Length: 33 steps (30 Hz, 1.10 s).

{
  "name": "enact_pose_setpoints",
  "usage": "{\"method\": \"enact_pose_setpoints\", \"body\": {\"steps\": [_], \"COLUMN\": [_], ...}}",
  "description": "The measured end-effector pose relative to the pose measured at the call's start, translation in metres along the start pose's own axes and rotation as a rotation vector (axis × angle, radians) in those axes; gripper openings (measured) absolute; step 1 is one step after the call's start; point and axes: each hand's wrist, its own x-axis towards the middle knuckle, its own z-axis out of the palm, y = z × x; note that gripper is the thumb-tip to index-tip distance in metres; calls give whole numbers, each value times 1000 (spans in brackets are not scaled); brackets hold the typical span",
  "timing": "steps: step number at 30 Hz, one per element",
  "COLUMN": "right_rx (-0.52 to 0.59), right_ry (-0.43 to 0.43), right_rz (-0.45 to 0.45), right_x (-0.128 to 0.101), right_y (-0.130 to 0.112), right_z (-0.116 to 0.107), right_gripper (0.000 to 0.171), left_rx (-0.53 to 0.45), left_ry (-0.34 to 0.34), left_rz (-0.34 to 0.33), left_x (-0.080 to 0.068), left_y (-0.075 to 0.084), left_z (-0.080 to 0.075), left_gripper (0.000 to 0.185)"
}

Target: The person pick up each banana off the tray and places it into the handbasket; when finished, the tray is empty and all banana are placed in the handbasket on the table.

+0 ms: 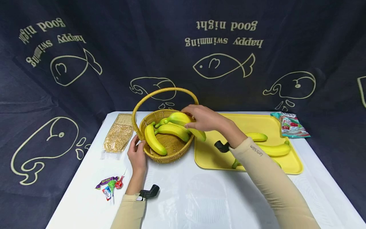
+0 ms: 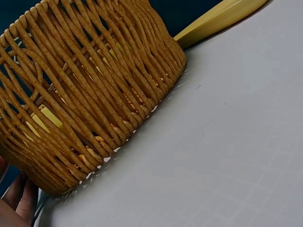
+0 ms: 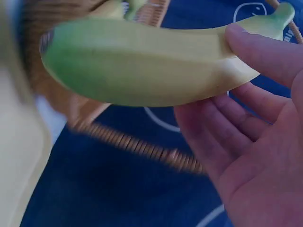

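A banana [image 3: 142, 66] with a green tip is held between the thumb and fingers of my right hand [image 1: 206, 118]. In the head view this banana [image 1: 185, 122] hangs over the right rim of a wicker basket [image 1: 167, 158]. Several other bananas [image 1: 153, 140] lie inside the basket. My left hand [image 1: 138, 155] grips the basket's left side near the foot of its arched handle [image 1: 163, 90]. The left wrist view shows the basket's woven wall [image 2: 94, 90], with the left fingers [image 2: 26, 201] partly hidden at its lower corner.
A yellow tray [image 1: 211, 163] with several bananas [image 1: 274, 149] stands on the right, partly behind my right forearm. A candy bag [image 1: 291, 124] lies by its far corner. On the left are a bag of grains [image 1: 118, 135] and small sweets [image 1: 110, 184]. Dark cloth [image 1: 160, 47] hangs behind the table.
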Motion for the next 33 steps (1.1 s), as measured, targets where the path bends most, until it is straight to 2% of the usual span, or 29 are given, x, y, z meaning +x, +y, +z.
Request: {"method": "enact_pose_setpoints", "body": {"steps": [3,7,13,18,26,29,33], "right_rx": [30,89,221,198,117,98,66], "right_ry": [-62,-134,-271,-354,-389,-373,-333], "right_rz": [34,105,222,306,394,406,382], "right_x": [29,67,99,111,118,117,113], "right_y": [-7,-7,-2,-13,-34,-36,-38], "right_z": [1,11,39,67,88,93,97], "right_gripper": [59,60,61,60,8,8,17], "left_rx": [-14,-25,-20,-21,-42,-37,-31], "left_ry": [-5,14,21,33,-12,-8,16], "left_rz": [-13,-11,1,9,-27,-21,-12], "left_x": [1,9,10,14,8,5,8], "left_y": [-4,-25,-30,-36,-15,-9,-19], "left_z": [-1,-2,0,0,0,0,0], "left_gripper": [40,38,38,37,40,40,39]}}
